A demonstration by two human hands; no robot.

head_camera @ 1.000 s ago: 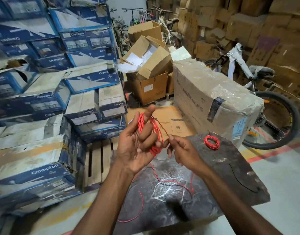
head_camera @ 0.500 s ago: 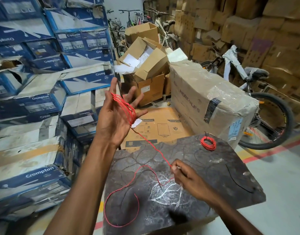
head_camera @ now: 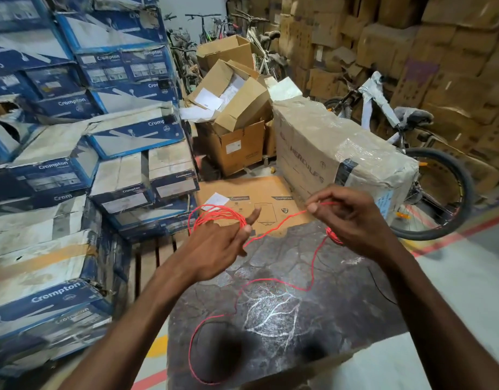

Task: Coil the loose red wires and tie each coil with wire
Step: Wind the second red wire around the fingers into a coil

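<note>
Near edge of the tabletop (head_camera: 341,327): the slack tail of the red wire (head_camera: 190,347) lies in an open loop, then runs across the tabletop up to the right hand (head_camera: 355,223). Above the tabletop's far edge, the right grip is pinched on the wire. Over the tabletop's far left corner, the left hand (head_camera: 214,249) has its grip curled round the coil (head_camera: 214,213) (several loose turns). A second small red coil (head_camera: 332,235) shows partly behind the right hand. Beyond the tabletop lies a cardboard sheet (head_camera: 259,192).

Head-worn view; forward-down, near the hands (head_camera: 284,229)
</note>
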